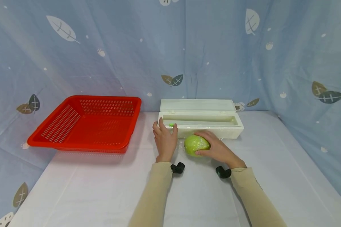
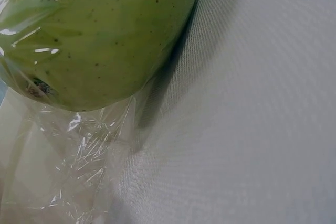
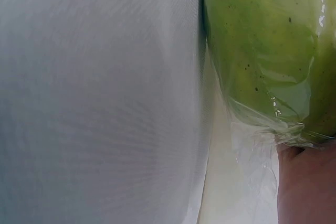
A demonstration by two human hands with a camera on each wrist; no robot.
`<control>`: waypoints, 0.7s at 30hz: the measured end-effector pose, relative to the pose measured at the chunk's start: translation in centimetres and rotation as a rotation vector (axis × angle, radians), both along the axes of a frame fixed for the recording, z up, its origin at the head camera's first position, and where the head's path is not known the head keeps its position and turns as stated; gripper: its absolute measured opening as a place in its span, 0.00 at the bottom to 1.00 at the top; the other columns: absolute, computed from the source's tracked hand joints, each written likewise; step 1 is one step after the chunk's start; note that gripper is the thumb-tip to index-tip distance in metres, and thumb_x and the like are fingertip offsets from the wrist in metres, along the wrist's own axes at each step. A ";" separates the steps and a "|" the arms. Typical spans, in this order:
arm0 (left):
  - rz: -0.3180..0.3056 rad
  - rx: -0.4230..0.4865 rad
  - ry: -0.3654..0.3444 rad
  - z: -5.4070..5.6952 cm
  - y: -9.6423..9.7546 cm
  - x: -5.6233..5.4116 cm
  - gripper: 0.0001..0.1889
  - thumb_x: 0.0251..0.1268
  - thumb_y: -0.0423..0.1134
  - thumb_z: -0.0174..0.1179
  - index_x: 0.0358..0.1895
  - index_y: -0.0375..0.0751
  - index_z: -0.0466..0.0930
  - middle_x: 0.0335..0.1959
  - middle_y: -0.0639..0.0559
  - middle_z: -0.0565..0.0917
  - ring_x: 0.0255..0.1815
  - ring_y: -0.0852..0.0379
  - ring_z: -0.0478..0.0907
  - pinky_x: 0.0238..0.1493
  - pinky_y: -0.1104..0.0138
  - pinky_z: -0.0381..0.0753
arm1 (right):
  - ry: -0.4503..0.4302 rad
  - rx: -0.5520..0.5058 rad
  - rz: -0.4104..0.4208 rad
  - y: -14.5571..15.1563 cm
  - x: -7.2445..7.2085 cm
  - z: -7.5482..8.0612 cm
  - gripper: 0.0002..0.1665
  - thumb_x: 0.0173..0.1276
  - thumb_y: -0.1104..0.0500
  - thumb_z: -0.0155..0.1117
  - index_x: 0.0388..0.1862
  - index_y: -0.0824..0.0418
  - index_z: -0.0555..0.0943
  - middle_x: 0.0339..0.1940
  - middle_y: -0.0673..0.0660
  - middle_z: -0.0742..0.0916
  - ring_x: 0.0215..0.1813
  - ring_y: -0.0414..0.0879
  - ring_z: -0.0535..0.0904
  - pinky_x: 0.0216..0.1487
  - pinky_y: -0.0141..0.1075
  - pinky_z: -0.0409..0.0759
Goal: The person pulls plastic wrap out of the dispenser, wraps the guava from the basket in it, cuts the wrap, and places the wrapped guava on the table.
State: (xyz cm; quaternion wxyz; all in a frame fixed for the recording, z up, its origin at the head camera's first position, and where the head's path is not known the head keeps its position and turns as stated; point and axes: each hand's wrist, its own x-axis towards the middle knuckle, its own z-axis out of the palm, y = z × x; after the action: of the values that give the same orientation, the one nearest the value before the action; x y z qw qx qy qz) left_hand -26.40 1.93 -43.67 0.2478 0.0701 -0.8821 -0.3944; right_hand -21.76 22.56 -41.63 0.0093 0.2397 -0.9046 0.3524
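Observation:
A round green fruit [image 1: 194,144] with small dark specks sits on the table just in front of a long white plastic-wrap box [image 1: 209,130]. Clear plastic wrap [image 2: 86,145] covers the fruit and stretches toward the box. My right hand [image 1: 216,148] grips the fruit from its right side, thumb at the front and fingers over the top. My left hand [image 1: 165,140] rests at the box's front left corner, fingers spread, beside a small green slider [image 1: 171,125]. In the right wrist view, part of a hand [image 3: 307,182] shows below the wrapped fruit [image 3: 262,51].
The box lid [image 1: 197,104] stands raised at the back. To the left sits a red slotted plastic basket [image 1: 102,148]. A white cloth [image 1: 102,189] covers the table, and a blue patterned curtain [image 1: 216,47] hangs behind it.

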 end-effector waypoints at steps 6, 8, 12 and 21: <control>0.000 -0.001 -0.006 0.0 0.0 0.1 0.38 0.59 0.61 0.46 0.67 0.41 0.51 0.60 0.43 0.54 0.57 0.48 0.57 0.42 0.56 0.67 | -0.012 -0.006 -0.012 0.0 0.1 -0.1 0.47 0.44 0.35 0.67 0.64 0.45 0.64 0.62 0.44 0.66 0.61 0.45 0.61 0.53 0.51 0.65; 0.000 -0.003 -0.008 0.0 0.0 0.1 0.38 0.60 0.61 0.46 0.67 0.40 0.51 0.60 0.43 0.54 0.57 0.48 0.57 0.42 0.56 0.67 | -0.016 -0.005 -0.011 0.0 0.0 -0.1 0.47 0.44 0.35 0.67 0.64 0.45 0.64 0.62 0.45 0.66 0.60 0.45 0.61 0.53 0.51 0.65; -0.001 0.001 -0.005 0.1 0.0 0.0 0.37 0.60 0.60 0.45 0.67 0.40 0.52 0.60 0.43 0.54 0.57 0.48 0.57 0.43 0.55 0.67 | -0.015 -0.006 -0.014 0.0 0.0 -0.1 0.47 0.44 0.35 0.67 0.64 0.44 0.64 0.62 0.44 0.66 0.60 0.45 0.62 0.53 0.51 0.65; -0.014 0.018 -0.005 0.3 -0.1 0.2 0.36 0.61 0.60 0.44 0.67 0.40 0.52 0.60 0.43 0.54 0.57 0.47 0.57 0.43 0.55 0.67 | -0.014 -0.010 -0.010 0.0 -0.1 -0.1 0.46 0.44 0.35 0.67 0.64 0.44 0.64 0.62 0.45 0.66 0.60 0.45 0.62 0.53 0.50 0.65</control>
State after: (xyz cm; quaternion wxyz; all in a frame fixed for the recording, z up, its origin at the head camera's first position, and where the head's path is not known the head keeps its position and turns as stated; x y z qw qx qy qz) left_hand -26.25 1.80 -43.40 0.2420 0.0671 -0.8797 -0.4037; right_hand -21.81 22.54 -41.72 0.0058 0.2328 -0.9040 0.3586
